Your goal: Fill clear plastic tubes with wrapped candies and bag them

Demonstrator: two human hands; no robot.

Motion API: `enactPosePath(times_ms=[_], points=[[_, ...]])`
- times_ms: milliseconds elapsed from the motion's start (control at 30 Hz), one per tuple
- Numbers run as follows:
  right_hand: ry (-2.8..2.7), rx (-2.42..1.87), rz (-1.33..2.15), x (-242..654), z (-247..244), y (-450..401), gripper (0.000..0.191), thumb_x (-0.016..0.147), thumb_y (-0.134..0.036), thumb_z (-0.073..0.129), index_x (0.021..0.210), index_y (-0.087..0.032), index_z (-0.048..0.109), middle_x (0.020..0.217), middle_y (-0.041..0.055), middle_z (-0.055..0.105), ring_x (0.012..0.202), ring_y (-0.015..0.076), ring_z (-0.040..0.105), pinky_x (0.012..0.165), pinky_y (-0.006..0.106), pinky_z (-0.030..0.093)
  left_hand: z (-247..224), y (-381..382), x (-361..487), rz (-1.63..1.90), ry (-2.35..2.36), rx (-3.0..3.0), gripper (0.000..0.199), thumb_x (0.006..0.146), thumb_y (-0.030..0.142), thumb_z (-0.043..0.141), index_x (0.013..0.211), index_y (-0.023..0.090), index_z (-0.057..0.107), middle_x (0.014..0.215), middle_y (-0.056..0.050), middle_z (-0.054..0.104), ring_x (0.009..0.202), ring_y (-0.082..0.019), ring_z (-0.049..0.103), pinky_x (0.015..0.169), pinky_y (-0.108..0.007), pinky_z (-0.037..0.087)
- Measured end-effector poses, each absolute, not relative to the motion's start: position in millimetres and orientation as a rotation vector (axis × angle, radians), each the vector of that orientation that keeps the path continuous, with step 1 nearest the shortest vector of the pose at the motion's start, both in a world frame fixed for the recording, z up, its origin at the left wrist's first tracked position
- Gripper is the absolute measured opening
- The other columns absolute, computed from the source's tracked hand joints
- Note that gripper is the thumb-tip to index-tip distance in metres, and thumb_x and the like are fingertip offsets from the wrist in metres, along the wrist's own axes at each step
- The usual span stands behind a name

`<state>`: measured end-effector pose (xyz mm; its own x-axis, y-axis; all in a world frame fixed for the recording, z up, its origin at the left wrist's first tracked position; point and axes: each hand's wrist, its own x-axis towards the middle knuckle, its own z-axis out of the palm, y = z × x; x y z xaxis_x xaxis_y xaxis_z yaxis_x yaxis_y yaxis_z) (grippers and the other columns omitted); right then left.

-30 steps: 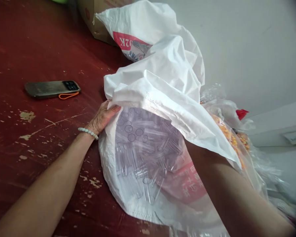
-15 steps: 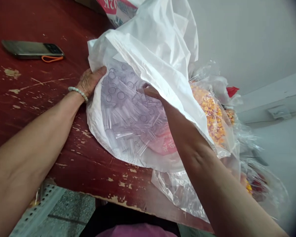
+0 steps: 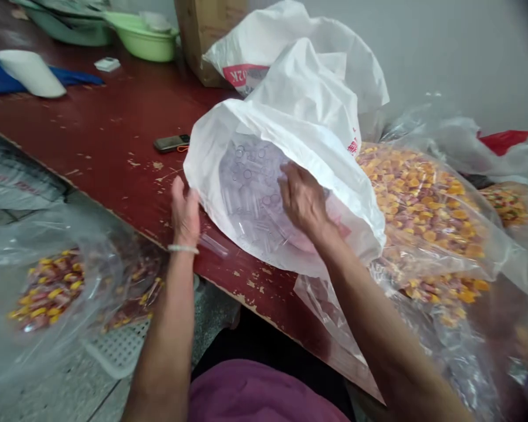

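Note:
A white woven bag (image 3: 356, 217) lies on its side with its mouth facing me, and many clear plastic tubes (image 3: 246, 205) fill it. My right hand (image 3: 303, 199) is in the mouth over the tubes, fingers curled; anything between them is hidden. Just outside the bag's left rim, my left hand (image 3: 185, 214) is raised with thumb and fingers apart and nothing in it. One clear tube (image 3: 215, 245) lies on the red table beside that hand. Inside the bag, a pink patch shows behind my right wrist.
Large clear bags of yellow-orange pieces (image 3: 426, 199) crowd the right side. A phone (image 3: 169, 143) lies left of the white bag on the worn red table (image 3: 110, 135). Green basins (image 3: 145, 38) and a cardboard box (image 3: 211, 35) stand behind. More filled bags (image 3: 48, 287) sit below the left edge.
The view has swung left and widened. My left hand has let go of the bag's rim and opened beside it. My right hand has drawn back from deeper among the tubes. A loose tube now shows outside.

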<state>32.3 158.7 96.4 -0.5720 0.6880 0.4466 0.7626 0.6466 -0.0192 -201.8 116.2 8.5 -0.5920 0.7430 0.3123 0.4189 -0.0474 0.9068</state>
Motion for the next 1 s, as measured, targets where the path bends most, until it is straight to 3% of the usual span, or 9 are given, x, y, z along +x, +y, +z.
enactPosePath(times_ms=[167, 333, 400, 467, 567, 700, 867, 933, 1000], points=[[-2.604, -1.094, -0.19, 27, 34, 90, 0.047, 0.094, -0.038, 0.039, 0.139, -0.024, 0.04, 0.15, 0.0077, 0.031, 0.137, 0.0328, 0.022, 0.106, 0.06, 0.023, 8, 53, -140, 1.104, 2.321, 1.753, 0.051, 0.09, 0.042, 0.041, 0.136, 0.021, 0.045, 0.147, -0.014, 0.036, 0.138, -0.036, 0.024, 0.11, -0.061, 0.013], [-2.488, -1.214, -0.168, 43, 5, 63, 0.045, 0.093, -0.034, 0.04, 0.138, -0.026, 0.039, 0.153, 0.0079, 0.023, 0.139, 0.0329, 0.018, 0.104, 0.065, 0.017, -8, 2, -87, 1.186, 2.548, 1.741, 0.053, 0.092, 0.035, 0.034, 0.14, 0.012, 0.037, 0.148, -0.02, 0.031, 0.14, -0.034, 0.02, 0.109, -0.058, 0.018], [-2.449, -1.233, -0.132, 48, 3, 64, 0.045, 0.093, -0.032, 0.039, 0.138, -0.025, 0.04, 0.153, 0.008, 0.023, 0.139, 0.0318, 0.017, 0.105, 0.063, 0.018, -30, -36, -52, 1.182, 2.283, 2.089, 0.062, 0.09, 0.04, 0.038, 0.144, 0.01, 0.027, 0.15, -0.021, 0.025, 0.142, -0.036, 0.012, 0.109, -0.058, 0.019], [-2.435, -1.229, -0.065, 53, 2, 66, 0.044, 0.092, -0.029, 0.04, 0.136, -0.024, 0.042, 0.153, 0.0077, 0.023, 0.14, 0.0313, 0.016, 0.105, 0.06, 0.023, -52, -71, -18, 1.027, 1.821, 2.48, 0.072, 0.084, 0.051, 0.046, 0.144, 0.013, 0.029, 0.151, -0.019, 0.021, 0.141, -0.041, 0.003, 0.106, -0.058, 0.024], [-2.381, -1.133, 0.016, 65, 2, 66, 0.043, 0.09, -0.023, 0.04, 0.132, -0.019, 0.046, 0.151, 0.0109, 0.026, 0.139, 0.0286, 0.019, 0.106, 0.054, 0.029, -67, -96, 9, 0.858, 1.58, 2.666, 0.075, 0.08, 0.05, 0.053, 0.142, 0.014, 0.033, 0.15, -0.021, 0.022, 0.139, -0.046, 0.001, 0.102, -0.06, 0.026], [-2.11, -1.051, 0.02, 106, 6, 32, 0.045, 0.089, -0.027, 0.038, 0.133, -0.015, 0.043, 0.147, 0.0156, 0.03, 0.136, 0.0258, 0.03, 0.106, 0.049, 0.033, -52, -94, 5, 0.702, 1.482, 2.791, 0.058, 0.085, 0.041, 0.05, 0.14, 0.025, 0.038, 0.147, -0.015, 0.034, 0.137, -0.04, 0.018, 0.097, -0.057, 0.031], [-1.953, -1.201, -0.133, 126, 6, -19, 0.043, 0.09, -0.034, 0.041, 0.128, -0.014, 0.048, 0.139, 0.0151, 0.041, 0.131, 0.0238, 0.036, 0.106, 0.043, 0.035, -13, -72, -38, 0.901, 1.497, 2.723, 0.045, 0.082, 0.026, 0.056, 0.126, 0.02, 0.049, 0.127, -0.011, 0.057, 0.121, -0.029, 0.046, 0.095, -0.044, 0.037], [-2.032, -1.231, -0.165, 124, 4, -16, 0.043, 0.092, -0.037, 0.04, 0.128, -0.015, 0.049, 0.142, 0.013, 0.04, 0.131, 0.0234, 0.035, 0.107, 0.041, 0.033, 2, -39, -58, 1.081, 1.679, 2.605, 0.054, 0.079, 0.027, 0.059, 0.13, 0.017, 0.043, 0.134, -0.013, 0.05, 0.121, -0.03, 0.044, 0.099, -0.051, 0.032], [-2.038, -1.306, -0.166, 124, 3, -8, 0.043, 0.094, -0.037, 0.037, 0.129, -0.016, 0.049, 0.142, 0.0111, 0.04, 0.129, 0.0229, 0.037, 0.105, 0.04, 0.035, 14, -2, -68, 1.151, 1.849, 2.462, 0.065, 0.075, 0.033, 0.061, 0.134, 0.017, 0.037, 0.146, -0.013, 0.033, 0.131, -0.039, 0.027, 0.097, -0.062, 0.026]])
